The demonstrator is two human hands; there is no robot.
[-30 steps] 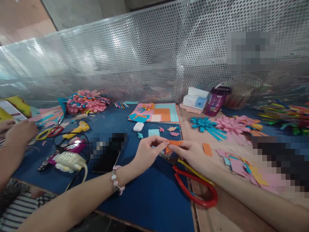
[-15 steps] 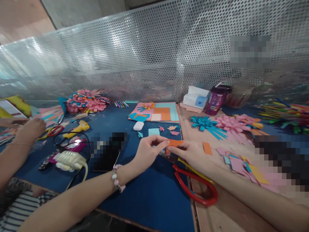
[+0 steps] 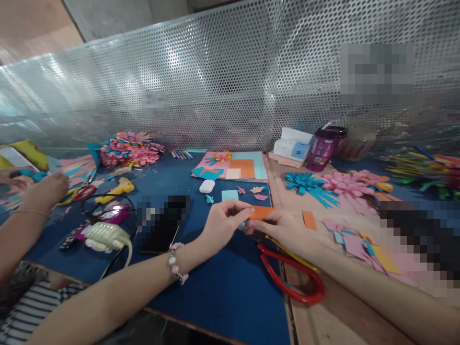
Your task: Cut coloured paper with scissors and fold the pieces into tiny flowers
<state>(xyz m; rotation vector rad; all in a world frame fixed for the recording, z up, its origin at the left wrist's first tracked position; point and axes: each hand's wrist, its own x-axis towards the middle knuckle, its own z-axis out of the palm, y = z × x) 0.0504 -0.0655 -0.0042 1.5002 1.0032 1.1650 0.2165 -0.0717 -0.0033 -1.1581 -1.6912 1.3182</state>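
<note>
Grips of left hand (image 3: 220, 226) and right hand (image 3: 283, 229) pinch 2 ends of the orange paper strip (image 3: 262, 212) mid-frame; likely light, floppy, crease-prone.

Head-worn camera looks forward and down, close over the table (image 3: 223, 287).

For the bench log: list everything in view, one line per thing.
orange paper piece: one, orange, pinched between both hands
scissors: one, red handles, beside right forearm
blue paper flower: one, blue, right of centre
pink paper flower: one, pink, beside it
tissue pack: one, white, at back
cup: one, purple, beside tissue pack
glue gun: one, yellow, left
co-worker's hand: one, far left
left hand: one, pinching piece
right hand: one, pinching piece
</note>
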